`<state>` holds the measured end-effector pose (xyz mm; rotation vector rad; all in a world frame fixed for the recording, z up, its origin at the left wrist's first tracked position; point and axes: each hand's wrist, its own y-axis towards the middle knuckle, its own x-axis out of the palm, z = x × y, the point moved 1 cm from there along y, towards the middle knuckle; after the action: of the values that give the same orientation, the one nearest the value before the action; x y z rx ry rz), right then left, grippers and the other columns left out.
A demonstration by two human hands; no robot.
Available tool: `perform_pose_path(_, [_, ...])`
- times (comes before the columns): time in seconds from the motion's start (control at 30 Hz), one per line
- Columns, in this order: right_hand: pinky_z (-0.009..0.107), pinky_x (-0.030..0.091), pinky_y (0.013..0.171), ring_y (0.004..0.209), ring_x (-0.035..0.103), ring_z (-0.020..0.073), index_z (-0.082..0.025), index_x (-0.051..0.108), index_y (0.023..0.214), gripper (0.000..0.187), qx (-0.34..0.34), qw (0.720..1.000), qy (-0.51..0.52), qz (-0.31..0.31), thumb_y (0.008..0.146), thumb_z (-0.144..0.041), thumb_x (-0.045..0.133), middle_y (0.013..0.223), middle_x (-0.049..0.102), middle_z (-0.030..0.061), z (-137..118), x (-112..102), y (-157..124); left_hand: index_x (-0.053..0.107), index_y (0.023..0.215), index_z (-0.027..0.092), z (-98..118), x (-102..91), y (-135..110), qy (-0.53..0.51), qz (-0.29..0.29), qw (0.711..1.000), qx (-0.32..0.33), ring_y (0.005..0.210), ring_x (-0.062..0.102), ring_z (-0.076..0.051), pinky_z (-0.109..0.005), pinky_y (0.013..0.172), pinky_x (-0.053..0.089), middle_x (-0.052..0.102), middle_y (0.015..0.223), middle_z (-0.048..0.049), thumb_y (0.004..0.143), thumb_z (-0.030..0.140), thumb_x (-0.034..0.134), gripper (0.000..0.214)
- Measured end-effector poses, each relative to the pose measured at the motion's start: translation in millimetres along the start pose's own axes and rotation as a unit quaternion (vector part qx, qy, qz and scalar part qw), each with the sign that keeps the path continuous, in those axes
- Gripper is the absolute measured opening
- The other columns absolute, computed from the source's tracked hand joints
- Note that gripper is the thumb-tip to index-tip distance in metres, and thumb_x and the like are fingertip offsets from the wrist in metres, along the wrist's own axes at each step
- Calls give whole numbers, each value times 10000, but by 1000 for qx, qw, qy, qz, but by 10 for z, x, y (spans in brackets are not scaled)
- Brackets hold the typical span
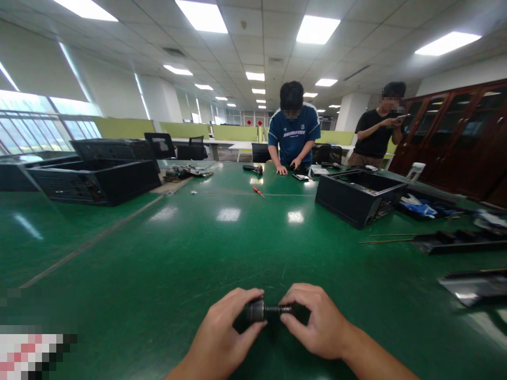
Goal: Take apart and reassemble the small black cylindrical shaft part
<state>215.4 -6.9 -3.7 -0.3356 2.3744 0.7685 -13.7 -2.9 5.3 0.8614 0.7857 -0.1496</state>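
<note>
Between my hands, near the bottom centre of the head view, lies a dark metal shaft with a thick cylindrical head (258,311). My left hand (227,330) grips the wide head between thumb and fingers. The thin end of the shaft is pinched by my right hand (317,319), whose fingertips partly cover it. The part is held level, just above or on the green table (174,248); I cannot tell whether it touches.
Black computer cases (134,182) stand at the left, and another open case (340,198) is at the right. An orange screwdriver (258,191) lies mid-table. Dark metal trays (455,243) sit at the right. Across the table stands a person in blue (295,134); another person (376,132) is behind.
</note>
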Motion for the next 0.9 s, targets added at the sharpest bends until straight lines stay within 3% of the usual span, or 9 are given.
perform_pose_path(0.8, [301,458,720,734,642,184,-203,677,862,92,-2,1000,-6,8,782,-171,644,782,690,21,35,-88,-2,686,1093,254,41,-48,76,-63,-5,997,35,851,737,-175,-273,766,611,778,946,-43,836,114,673,293])
perform_pose_path(0.9, [310,462,729,742,648,193,-208,677,859,125,-8,1000,-14,-4,757,-152,633,790,702,23,79,-123,-9,700,1082,264,32,-49,83,-48,1,998,38,898,730,-201,-319,799,614,790,959,-45,825,133,689,289])
